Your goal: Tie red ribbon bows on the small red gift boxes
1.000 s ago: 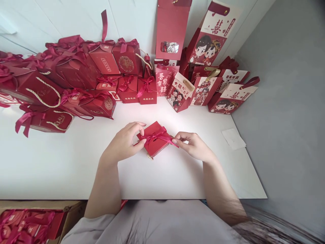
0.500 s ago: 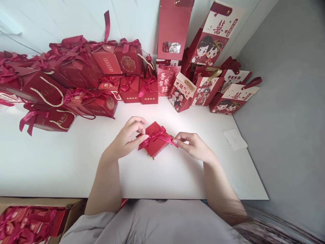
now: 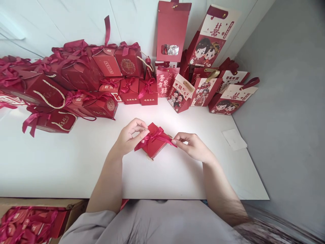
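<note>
A small red gift box lies on the white table in front of me, with a dark red ribbon tied in a bow across its top and a bit of gold cord showing under its near corner. My left hand pinches the left end of the ribbon at the box's left edge. On the other side, my right hand pinches the ribbon's right tail between thumb and forefinger. Both ribbon ends are drawn outward from the bow.
Several red ribboned gift boxes are piled along the back left. Red and white gift bags with cartoon couples lean against the wall at the back right. A white paper slip lies at the right. A cardboard carton of red boxes sits below the table's left.
My left hand has drawn the left ribbon end outward and down, so it now hangs over the box's left edge. The right hand has barely moved.
</note>
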`<state>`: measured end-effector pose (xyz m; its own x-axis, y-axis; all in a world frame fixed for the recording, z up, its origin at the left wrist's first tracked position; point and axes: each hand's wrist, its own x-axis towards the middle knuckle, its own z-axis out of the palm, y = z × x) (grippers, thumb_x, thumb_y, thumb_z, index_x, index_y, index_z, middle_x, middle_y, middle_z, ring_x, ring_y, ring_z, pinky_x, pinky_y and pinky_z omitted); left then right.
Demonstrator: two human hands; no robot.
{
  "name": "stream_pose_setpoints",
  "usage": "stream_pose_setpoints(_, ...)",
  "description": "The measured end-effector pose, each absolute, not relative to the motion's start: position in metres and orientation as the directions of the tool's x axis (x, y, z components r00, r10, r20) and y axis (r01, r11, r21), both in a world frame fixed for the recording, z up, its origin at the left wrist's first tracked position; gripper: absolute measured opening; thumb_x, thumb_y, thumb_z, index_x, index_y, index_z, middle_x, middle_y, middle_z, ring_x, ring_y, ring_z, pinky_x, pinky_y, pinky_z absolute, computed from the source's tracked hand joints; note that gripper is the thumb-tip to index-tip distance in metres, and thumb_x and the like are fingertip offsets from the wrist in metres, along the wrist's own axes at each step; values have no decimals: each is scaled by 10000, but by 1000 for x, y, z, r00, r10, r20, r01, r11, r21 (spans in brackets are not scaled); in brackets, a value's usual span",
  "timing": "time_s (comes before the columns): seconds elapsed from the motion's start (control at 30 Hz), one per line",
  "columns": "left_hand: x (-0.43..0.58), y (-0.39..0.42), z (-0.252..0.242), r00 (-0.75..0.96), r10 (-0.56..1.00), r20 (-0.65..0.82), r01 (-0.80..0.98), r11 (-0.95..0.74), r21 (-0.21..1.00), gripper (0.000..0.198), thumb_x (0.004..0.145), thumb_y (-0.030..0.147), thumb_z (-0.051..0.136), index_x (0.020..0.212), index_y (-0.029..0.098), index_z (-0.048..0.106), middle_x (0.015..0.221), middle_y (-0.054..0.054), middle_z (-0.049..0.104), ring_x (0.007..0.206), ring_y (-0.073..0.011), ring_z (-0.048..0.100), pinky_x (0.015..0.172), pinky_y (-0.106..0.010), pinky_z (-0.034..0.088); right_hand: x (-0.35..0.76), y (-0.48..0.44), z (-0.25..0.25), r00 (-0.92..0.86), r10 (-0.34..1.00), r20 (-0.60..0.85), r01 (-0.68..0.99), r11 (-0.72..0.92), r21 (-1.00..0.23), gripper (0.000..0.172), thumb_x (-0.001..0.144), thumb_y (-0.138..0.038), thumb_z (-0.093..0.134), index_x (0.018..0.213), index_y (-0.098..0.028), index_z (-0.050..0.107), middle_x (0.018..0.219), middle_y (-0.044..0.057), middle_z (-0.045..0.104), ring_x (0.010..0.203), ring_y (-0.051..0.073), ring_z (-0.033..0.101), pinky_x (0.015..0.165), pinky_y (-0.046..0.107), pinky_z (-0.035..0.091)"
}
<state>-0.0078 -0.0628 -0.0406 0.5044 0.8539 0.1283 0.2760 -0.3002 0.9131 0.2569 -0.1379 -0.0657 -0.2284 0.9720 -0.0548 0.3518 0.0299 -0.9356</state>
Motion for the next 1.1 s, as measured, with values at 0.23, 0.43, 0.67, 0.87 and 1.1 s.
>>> stream_pose_setpoints(0.23, -11, -57, -41, 495, 846, 199, 378, -416, 827, 72, 882, 270, 627, 876, 216, 578, 622, 76, 561, 617, -106, 573, 1232, -531, 199, 259, -139, -60, -271, 963, 9, 398, 121, -909, 301, 1001, -396, 517, 783, -197, 574, 731, -18, 581, 668, 128, 470, 645, 251, 377)
stream_pose_setpoints(0.43, -11, -57, -42, 512, 835, 201, 404, -441, 801, 73, 855, 231, 640, 892, 227, 578, 638, 91, 597, 683, -109, 630, 1265, -502, 125, 262, -141, -57, -358, 932, 60, 337, 189, -922, 214, 998, -305, 505, 825, -197, 568, 904, 26, 665, 790, 153, 562, 740, 270, 423)
stream_pose_setpoints(0.67, -7, -58, -44, 525, 821, 224, 425, -481, 767, 44, 846, 228, 638, 864, 216, 600, 736, 65, 637, 721, -111, 632, 1257, -532, 123, 263, -142, -56, -447, 889, 97, 273, 239, -932, 158, 895, -130, 524, 758, -200, 489, 1022, 40, 670, 799, 146, 541, 740, 279, 417)
stream_pose_setpoints(0.87, -3, -60, -42, 572, 790, 221, 435, -521, 734, 62, 876, 249, 613, 850, 225, 664, 802, 37, 674, 788, -132, 630, 1242, -512, 172, 262, -142, -55, -371, 926, 73, 265, 181, -947, 248, 874, -139, 551, 655, -197, 450, 939, 30, 691, 787, 157, 567, 711, 284, 423)
stream_pose_setpoints(1.1, 4, -67, -37, 619, 765, 177, 494, -555, 670, 129, 882, 357, 647, 864, 244, 707, 841, 18, 684, 946, -182, 613, 1248, -548, 78, 257, -140, -60, -401, 906, -133, 142, -82, -986, 453, 984, -538, 519, 858, -162, 739, 844, 75, 734, 772, 200, 685, 791, 324, 517)
